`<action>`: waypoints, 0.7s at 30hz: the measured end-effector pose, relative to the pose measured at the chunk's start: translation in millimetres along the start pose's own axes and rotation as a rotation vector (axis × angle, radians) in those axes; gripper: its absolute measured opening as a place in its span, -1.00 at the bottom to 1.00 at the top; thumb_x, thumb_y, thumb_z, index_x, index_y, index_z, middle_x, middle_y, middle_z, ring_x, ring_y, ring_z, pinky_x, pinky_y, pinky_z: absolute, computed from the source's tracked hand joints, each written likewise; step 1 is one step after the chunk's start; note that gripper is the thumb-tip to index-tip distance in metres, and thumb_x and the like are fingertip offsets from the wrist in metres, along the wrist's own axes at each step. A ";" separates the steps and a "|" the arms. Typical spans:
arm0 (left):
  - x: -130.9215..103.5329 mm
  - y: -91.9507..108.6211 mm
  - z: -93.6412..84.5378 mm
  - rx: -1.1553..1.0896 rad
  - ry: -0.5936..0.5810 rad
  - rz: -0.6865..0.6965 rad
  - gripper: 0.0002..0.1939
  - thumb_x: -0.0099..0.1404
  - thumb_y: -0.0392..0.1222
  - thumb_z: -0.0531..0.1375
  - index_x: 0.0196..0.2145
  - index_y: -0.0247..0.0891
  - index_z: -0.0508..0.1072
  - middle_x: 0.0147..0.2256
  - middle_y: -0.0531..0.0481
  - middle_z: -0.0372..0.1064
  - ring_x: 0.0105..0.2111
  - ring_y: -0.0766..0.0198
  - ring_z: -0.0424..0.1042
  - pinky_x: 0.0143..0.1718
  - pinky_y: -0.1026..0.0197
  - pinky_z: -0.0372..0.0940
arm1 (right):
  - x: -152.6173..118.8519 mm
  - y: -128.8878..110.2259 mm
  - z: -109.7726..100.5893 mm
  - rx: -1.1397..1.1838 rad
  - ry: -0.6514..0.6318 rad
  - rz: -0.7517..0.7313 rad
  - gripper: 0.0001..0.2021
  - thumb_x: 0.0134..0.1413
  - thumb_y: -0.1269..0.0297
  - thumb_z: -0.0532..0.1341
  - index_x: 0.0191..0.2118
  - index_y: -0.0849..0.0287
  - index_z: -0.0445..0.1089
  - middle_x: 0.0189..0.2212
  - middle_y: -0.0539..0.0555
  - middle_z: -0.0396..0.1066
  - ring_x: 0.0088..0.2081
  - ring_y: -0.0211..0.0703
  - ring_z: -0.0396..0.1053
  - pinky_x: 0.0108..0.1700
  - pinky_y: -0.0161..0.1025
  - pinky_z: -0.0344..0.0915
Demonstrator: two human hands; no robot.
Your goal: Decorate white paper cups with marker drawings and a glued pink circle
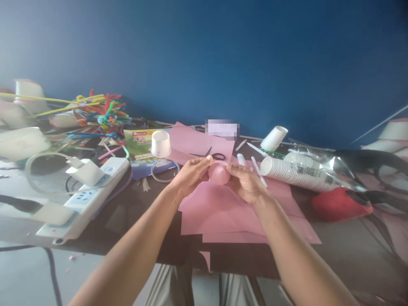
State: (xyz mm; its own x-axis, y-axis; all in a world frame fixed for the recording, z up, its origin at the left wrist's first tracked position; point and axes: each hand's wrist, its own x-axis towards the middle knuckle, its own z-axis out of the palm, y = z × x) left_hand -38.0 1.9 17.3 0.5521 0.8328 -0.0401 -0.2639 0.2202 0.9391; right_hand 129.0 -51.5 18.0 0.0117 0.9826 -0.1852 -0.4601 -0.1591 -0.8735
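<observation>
Our left hand (194, 173) and right hand (247, 180) pinch a round pink piece (219, 174) mid-frame (scissors (204, 155) just beyond), stacked cups (295, 173) lying right of centre.

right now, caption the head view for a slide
Left hand and right hand hold a round pink piece over pink sheets, scissors beyond, stacked cups to the right.

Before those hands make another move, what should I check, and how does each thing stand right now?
1. Left hand has a grip on the pink piece: ok.
2. Right hand has a grip on it too: ok.
3. Scissors shut: not ok, blades apart, lying just beyond the hands.
4. Cup stack standing upright: not ok, lying on its side.
5. Power strip switched on: cannot tell.
</observation>
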 end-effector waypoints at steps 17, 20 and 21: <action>5.0 -6.9 -6.5 0.074 0.022 -0.042 -0.66 0.02 -0.03 0.34 -0.54 -0.35 0.35 -0.64 0.13 0.13 -0.61 0.49 0.06 -0.54 0.31 -0.06 | 1.0 1.9 -2.6 -0.135 -0.066 0.038 -0.79 -0.19 0.15 0.40 -0.50 0.15 0.42 -0.53 -0.02 0.38 -0.45 -0.28 0.26 -0.33 -0.25 0.23; 4.0 -6.6 -7.3 0.093 0.013 -0.031 -0.64 0.04 0.02 0.32 -0.55 -0.34 0.34 -0.64 0.14 0.09 -0.61 0.48 0.03 -0.54 0.30 -0.09 | -0.6 -0.8 -0.3 -0.119 -0.014 0.055 -0.77 -0.26 0.19 0.43 -0.51 0.16 0.41 -0.54 -0.03 0.37 -0.44 -0.28 0.28 -0.34 -0.28 0.24; 3.5 -5.8 -7.1 0.094 0.014 -0.030 -0.62 0.04 0.04 0.32 -0.57 -0.33 0.32 -0.65 0.15 0.06 -0.62 0.49 0.01 -0.55 0.30 -0.10 | -1.0 -1.8 0.3 -0.098 -0.001 0.058 -0.77 -0.28 0.21 0.44 -0.51 0.17 0.41 -0.54 -0.03 0.37 -0.43 -0.29 0.29 -0.34 -0.30 0.25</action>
State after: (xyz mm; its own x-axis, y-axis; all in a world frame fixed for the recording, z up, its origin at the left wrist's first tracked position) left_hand -40.2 7.1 9.2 0.5478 0.8334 -0.0729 -0.1712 0.1970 0.9653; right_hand 129.5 -52.2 19.9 -0.0140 0.9716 -0.2364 -0.3710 -0.2246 -0.9011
